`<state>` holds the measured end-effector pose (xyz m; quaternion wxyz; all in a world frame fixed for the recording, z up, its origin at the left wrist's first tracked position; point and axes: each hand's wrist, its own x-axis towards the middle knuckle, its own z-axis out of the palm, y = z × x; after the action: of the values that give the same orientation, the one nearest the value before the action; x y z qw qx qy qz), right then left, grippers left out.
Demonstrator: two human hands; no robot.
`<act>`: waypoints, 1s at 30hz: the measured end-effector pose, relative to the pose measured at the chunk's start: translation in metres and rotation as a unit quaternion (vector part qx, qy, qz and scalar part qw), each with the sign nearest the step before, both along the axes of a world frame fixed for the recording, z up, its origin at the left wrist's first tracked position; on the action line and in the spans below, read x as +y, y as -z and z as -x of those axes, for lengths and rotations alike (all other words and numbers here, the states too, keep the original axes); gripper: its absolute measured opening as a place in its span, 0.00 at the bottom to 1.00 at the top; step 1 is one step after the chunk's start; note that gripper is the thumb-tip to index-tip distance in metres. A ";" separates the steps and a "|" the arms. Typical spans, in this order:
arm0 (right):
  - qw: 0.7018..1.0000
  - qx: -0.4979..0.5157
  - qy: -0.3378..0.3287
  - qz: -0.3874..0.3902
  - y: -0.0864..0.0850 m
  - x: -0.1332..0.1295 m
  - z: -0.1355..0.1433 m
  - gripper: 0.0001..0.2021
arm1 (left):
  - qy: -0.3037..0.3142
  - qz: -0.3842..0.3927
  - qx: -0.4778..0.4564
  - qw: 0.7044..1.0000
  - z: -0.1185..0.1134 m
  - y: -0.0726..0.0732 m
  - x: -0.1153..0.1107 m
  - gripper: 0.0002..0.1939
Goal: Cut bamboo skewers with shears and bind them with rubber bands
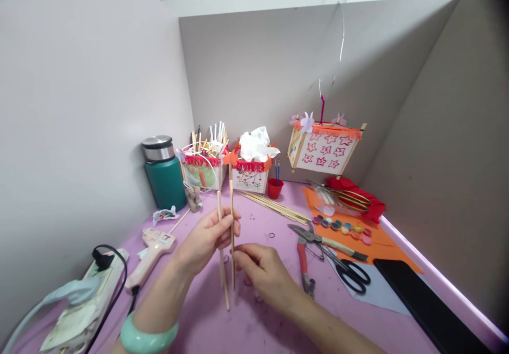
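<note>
Two thin wooden sticks stand nearly upright in front of me. My left hand is closed on both, with the thumb pressed against the right-hand stick. The left-hand stick passes behind the thumb and comes out below the palm. Lower down, my right hand is closed in a pinch at the right-hand stick, near its bottom end. A small dark ring lies on the purple tabletop just beyond my right hand.
A pink glue gun and power strip lie left, near a green bottle. Spare sticks, pliers, scissors, paint pots and a black phone lie right. A decorated lantern hangs behind.
</note>
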<state>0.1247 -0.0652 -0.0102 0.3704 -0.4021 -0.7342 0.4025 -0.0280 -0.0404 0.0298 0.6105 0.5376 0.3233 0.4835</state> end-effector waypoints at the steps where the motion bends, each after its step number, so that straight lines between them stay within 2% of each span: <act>1: 1.000 0.011 -0.007 -0.002 -0.002 0.000 0.000 0.13 | -0.004 -0.014 -0.007 1.000 -0.005 0.001 -0.001 0.10; 4: 0.999 0.017 0.010 -0.026 -0.002 0.004 -0.002 0.08 | -0.025 -0.068 -0.013 0.997 -0.015 0.003 -0.002 0.09; 8: 1.000 0.016 0.017 -0.013 0.005 0.010 -0.003 0.08 | -0.044 -0.102 -0.015 0.994 -0.022 0.007 -0.001 0.09; 15: 1.000 0.006 -0.018 0.003 0.013 0.012 -0.001 0.11 | -0.034 -0.093 0.007 0.995 -0.021 0.019 -0.002 0.07; 21: 1.000 0.002 -0.028 0.014 0.013 0.010 -0.001 0.09 | -0.043 -0.100 -0.020 0.994 -0.019 0.016 -0.003 0.10; 30: 0.999 -0.020 -0.033 -0.028 0.015 0.011 0.001 0.09 | -0.025 -0.068 -0.066 0.995 -0.022 0.015 -0.006 0.13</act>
<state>0.1238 -0.0538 -0.0247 0.3534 -0.3755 -0.7653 0.3852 -0.0055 -0.0469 0.0147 0.5803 0.5368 0.2623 0.5535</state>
